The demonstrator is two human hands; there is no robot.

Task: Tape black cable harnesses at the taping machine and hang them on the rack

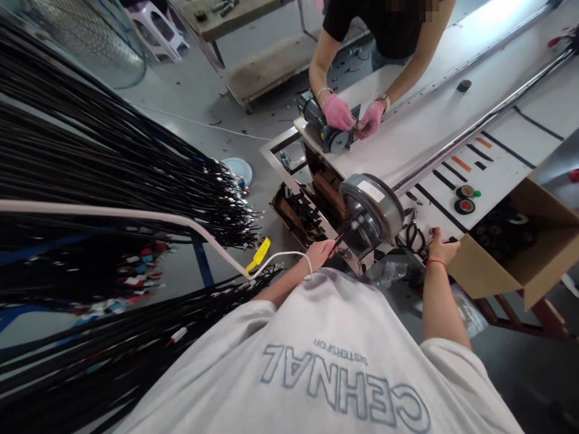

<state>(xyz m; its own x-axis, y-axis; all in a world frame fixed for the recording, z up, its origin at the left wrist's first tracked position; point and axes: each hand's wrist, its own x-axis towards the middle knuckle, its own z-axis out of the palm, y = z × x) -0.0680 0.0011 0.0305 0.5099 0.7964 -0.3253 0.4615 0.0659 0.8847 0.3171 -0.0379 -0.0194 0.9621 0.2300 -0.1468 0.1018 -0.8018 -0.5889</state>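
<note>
My left hand [322,252] is closed at the near end of the bench, beside the round grey machine [373,202]. From its fingers a thin dark cable [338,239] with a touch of red runs toward the machine's drum. My right hand [441,250] rests at the bench edge with thumb and fingers apart. Black-handled scissors [414,235] lie just left of it, and an open cardboard box [479,265] stands to its right. Something small and black shows by the right fingertips, but I cannot make out whether they touch it.
Across the bench [407,144], a co-worker's pink-gloved hands [339,113] work at a small motor unit [312,114]. Tape rolls [464,206] and black and orange strips lie on the bench. Bundles of black cables [136,138] hang at left, near a white cord [194,223] with a yellow tag.
</note>
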